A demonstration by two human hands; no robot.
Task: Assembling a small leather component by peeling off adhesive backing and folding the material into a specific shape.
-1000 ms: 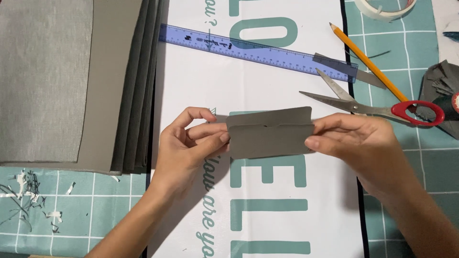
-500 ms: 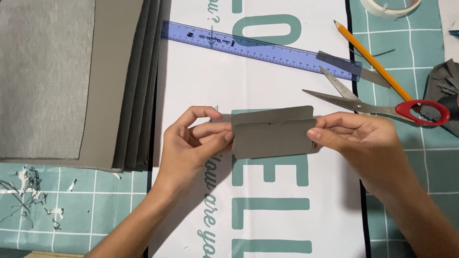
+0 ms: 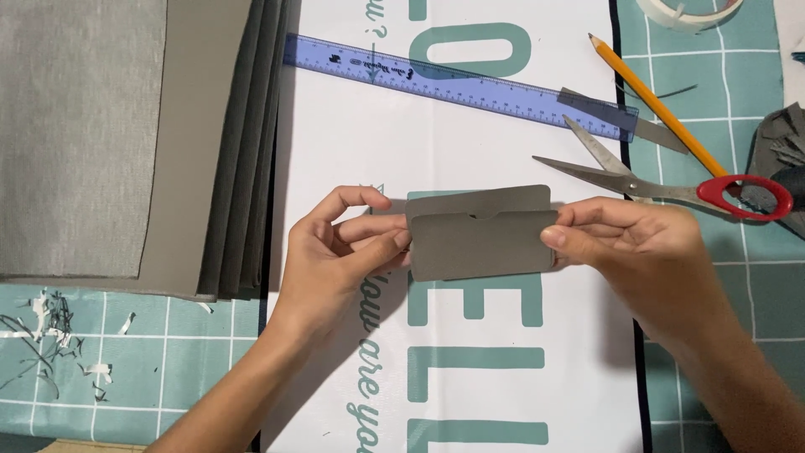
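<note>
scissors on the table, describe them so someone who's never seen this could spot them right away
Start at the blue ruler lying slanted across the white sheet. Below its right end, above the right hand, lie the scissors, blades open and pointing left. Their red handle loop sets them apart from the orange pencil beside them.

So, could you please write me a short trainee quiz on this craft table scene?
1. True or false: both hands hold the folded grey card piece.
2. What colour are the scissors' handles?
3. The pencil lies nearest the: A) stacked grey sheets B) blue ruler C) paper scraps

Key: 1 true; 2 red; 3 B.
</note>
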